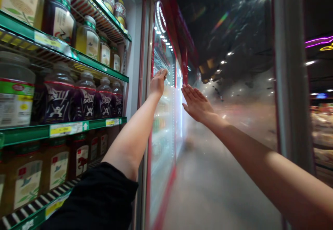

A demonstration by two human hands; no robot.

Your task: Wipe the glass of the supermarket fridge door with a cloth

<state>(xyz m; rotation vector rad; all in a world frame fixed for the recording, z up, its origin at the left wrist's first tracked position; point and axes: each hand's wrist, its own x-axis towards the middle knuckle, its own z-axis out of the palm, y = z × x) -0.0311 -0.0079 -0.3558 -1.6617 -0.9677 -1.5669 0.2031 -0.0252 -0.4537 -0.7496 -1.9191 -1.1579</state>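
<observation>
The left hand is raised high with its fingers lightly bent, open and holding nothing; its fingertips seem to rest against the glass door of a refrigerated display case, though the contact is hard to confirm. The right hand is open wider, its fingers extended and slightly parted, its palm turned toward the camera; it holds nothing and stands just beside the left hand, well out in front of the same glass, and whether it touches the pane cannot be told. The glass door stands ahead of both hands, between a metal door frame right of the right hand and the case opening left of the left hand; a black sleeve covers the left upper arm, low and near the shelves. Left of the left hand, green wire shelves carry rows of jars of dark purple drink; amber bottles with white labels stand on the shelf below them, and yellowish bottles on the shelf above; yellow price tags line the shelf edge. Beyond the hands, the glass shows a blurred row of lit cases; a round lit sign sits above the left hand.
</observation>
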